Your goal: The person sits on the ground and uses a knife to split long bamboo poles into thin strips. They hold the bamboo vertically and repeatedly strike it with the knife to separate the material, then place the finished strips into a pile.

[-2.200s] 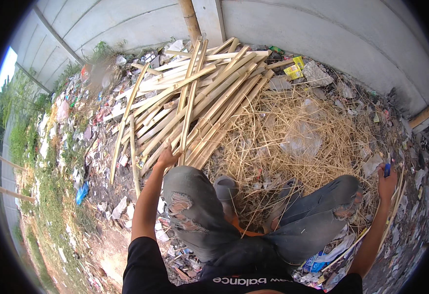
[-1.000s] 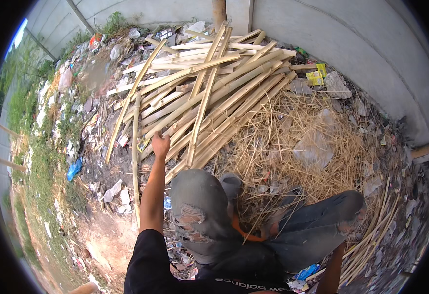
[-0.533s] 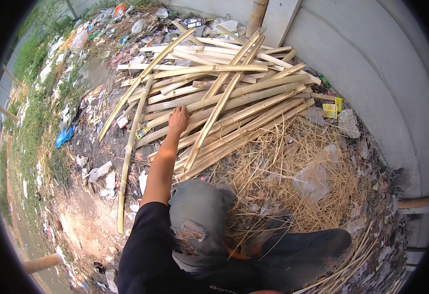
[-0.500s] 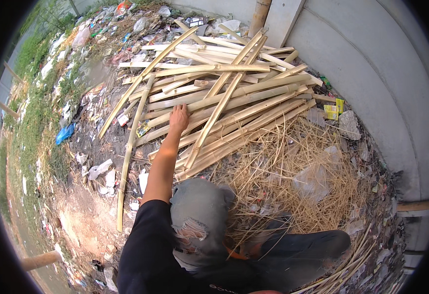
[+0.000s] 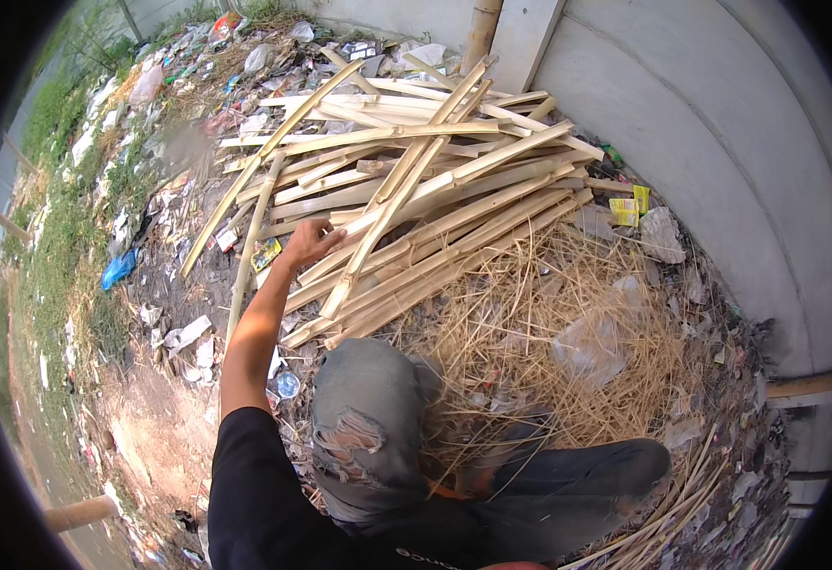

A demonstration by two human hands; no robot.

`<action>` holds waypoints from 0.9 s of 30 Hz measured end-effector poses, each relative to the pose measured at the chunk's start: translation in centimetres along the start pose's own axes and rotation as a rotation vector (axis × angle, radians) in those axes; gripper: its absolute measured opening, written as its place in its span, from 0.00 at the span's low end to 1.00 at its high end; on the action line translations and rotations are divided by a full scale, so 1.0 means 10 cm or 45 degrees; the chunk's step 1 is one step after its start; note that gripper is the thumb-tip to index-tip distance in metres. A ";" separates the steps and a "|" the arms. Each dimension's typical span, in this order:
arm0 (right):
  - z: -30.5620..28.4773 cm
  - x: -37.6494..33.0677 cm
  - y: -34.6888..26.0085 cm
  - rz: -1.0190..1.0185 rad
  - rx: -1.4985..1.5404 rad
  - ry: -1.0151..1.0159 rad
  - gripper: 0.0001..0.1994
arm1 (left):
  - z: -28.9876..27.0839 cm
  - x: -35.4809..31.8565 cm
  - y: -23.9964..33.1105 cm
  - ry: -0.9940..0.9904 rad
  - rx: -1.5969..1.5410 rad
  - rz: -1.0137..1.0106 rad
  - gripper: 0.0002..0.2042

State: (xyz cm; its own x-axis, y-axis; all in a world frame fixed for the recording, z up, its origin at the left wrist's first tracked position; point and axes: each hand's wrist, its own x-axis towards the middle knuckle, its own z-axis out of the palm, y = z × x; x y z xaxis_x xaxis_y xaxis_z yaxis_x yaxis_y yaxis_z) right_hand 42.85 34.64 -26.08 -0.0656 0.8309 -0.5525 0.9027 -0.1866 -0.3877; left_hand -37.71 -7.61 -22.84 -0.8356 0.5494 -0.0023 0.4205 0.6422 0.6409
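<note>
My left hand [image 5: 311, 243] reaches forward to the near-left end of a split bamboo strip [image 5: 463, 175], its fingers closed on it. That strip lies slanted over the pile, pale inner side up, its far end toward the wall. Beneath and around it is a heap of similar split bamboo strips [image 5: 435, 249], some crossing on top. One long strip [image 5: 399, 195] lies across the held one. My right hand is out of sight. Something orange [image 5: 446, 490] shows by my bent legs, partly hidden.
Dry bamboo shavings [image 5: 501, 356] cover the ground to the right, with a clear plastic sheet [image 5: 589, 350] on them. A grey wall [image 5: 682, 133] curves along the right. Litter and a blue plastic bag [image 5: 118, 270] lie left. Thin strips [image 5: 687, 499] are at lower right.
My left hand has drawn back and left from the middle of the pile. The strip in it now shows its pale inner side and lies at a steeper slant.
</note>
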 end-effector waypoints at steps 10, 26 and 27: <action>0.12 -0.10 0.42 0.002 0.118 0.003 0.31 | -1.19 -0.06 0.46 0.372 0.717 0.207 0.24; 0.79 -0.60 1.88 -0.056 0.397 -0.028 0.33 | -2.94 -1.31 1.42 -0.124 -0.222 -0.411 0.18; 0.97 -0.78 2.20 -0.057 0.483 0.018 0.33 | -2.68 -1.06 1.32 -0.206 -0.393 -0.352 0.18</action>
State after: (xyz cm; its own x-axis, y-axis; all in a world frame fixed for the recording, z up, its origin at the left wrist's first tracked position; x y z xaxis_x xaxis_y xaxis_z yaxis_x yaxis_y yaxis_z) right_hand 59.14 19.01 -37.47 -0.0934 0.8492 -0.5198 0.6776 -0.3283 -0.6581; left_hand -32.80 -19.26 6.16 -0.8254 0.4719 -0.3098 0.0435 0.6003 0.7986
